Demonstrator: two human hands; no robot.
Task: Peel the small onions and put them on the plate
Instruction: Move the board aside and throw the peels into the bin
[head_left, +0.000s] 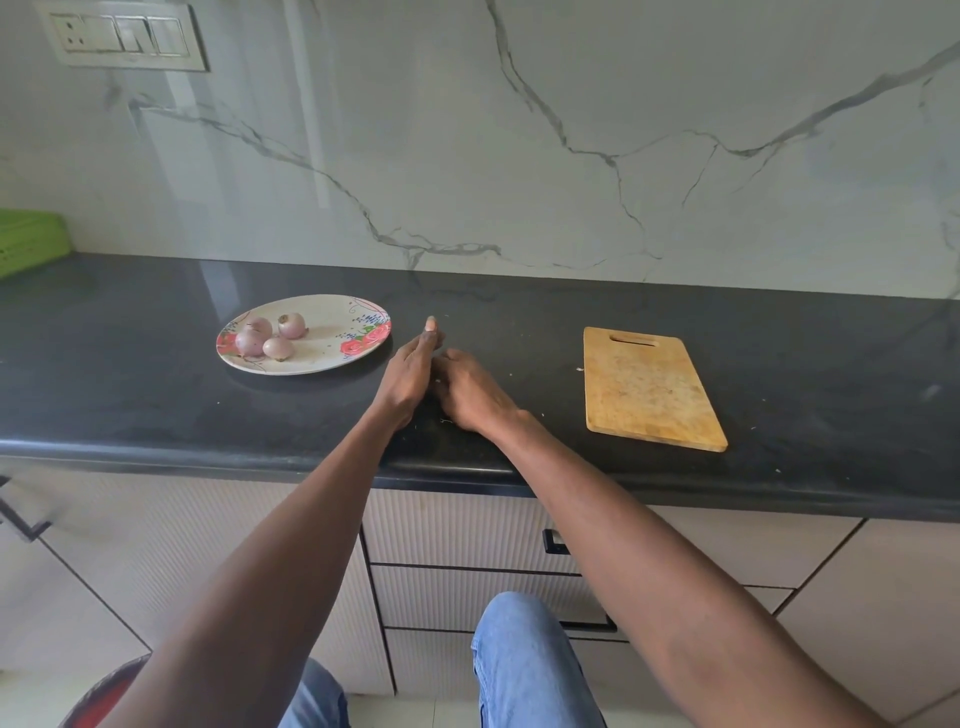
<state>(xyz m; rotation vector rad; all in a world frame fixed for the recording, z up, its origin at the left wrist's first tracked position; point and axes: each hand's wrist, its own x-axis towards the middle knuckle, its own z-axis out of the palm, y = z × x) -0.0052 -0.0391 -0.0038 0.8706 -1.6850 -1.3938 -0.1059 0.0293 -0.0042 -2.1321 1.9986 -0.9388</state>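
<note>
Four small pinkish onions (270, 335) clustered on floral plate (332, 358).

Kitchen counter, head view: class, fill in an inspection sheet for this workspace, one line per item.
Surface: dark counter, a few pale specks.
Job's things: four small onions on the floral plate.
Clutter: wooden cutting board, bare; green item at far left.
Grippers: left hand and right hand together on the counter; grasp cannot be told.
Cables: nothing seen.
Surroundings: marble backsplash, switch panel, drawers below.
</note>
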